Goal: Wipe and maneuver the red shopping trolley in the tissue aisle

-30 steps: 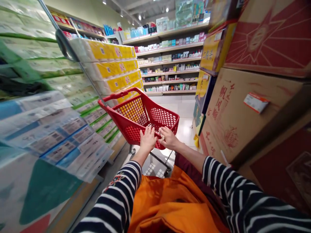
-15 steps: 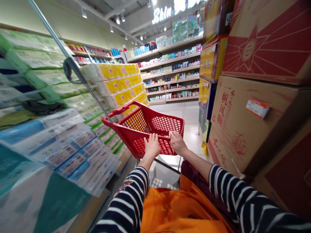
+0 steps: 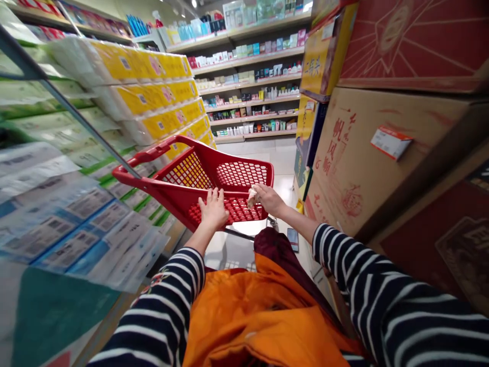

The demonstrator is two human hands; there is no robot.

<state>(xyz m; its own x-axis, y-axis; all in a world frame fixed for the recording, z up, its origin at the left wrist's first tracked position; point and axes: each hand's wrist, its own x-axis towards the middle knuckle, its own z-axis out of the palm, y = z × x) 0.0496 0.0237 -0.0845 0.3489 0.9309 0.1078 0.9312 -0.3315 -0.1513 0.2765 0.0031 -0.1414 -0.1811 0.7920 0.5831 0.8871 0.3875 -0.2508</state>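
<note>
A red plastic shopping cart [image 3: 179,189] stands before me, turned sideways, with a grid-patterned basket. My left hand [image 3: 214,209] lies over its near rim, fingers spread, touching the red plastic. My right hand [image 3: 270,200] is closed on a crumpled, pale cloth [image 3: 252,197] at the rim's right end. The cloth looks off-white with brownish patches; part of it is hidden in my fingers. A metal pole [image 3: 95,135] rises from the cart's handle end toward the upper left.
Yellow-and-white packs [image 3: 153,97] are stacked behind the cart. Blue-and-white packs [image 3: 76,229] lie close on my left. Large cardboard boxes [image 3: 367,163] stand high on my right. Shelves of small products [image 3: 252,92] line the back. A phone-like flat object [image 3: 293,239] lies low, right of my knee.
The view has tilted down and come nearer, so the cart appears larger and further left. My left hand's fingers are spread wider. More of the cloth in my right hand shows.
</note>
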